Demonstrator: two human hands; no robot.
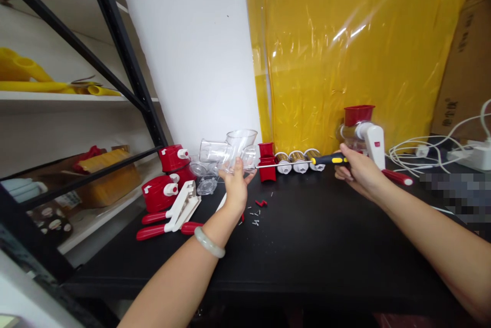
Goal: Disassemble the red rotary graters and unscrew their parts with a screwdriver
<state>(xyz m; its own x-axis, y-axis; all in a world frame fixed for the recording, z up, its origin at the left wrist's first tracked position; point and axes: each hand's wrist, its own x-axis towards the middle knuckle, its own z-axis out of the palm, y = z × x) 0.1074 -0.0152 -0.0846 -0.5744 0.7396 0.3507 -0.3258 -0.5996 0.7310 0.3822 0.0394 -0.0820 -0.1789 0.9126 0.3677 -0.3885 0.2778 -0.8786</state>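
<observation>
My left hand (237, 184), with a pale bangle on its wrist, grips a clear plastic grater housing (215, 151) above the black table. My right hand (355, 167) is closed around the black and yellow handle of a screwdriver (329, 159). Its long shaft points left, and the tip reaches the right side of the housing; whether it sits in a screw cannot be made out. Below lie several small screws (255, 222) and a small red plastic piece (261, 203). Behind the shaft stand a red part (267, 161) and metal grater drums (298, 162).
Red housings (159, 193) and white arms with red handles (180, 210) lie at the left. An assembled grater (374, 141) stands at the right, near white cables (418, 151). A metal-framed shelf (126, 51) borders the left side; yellow sheeting (345, 51) covers the back.
</observation>
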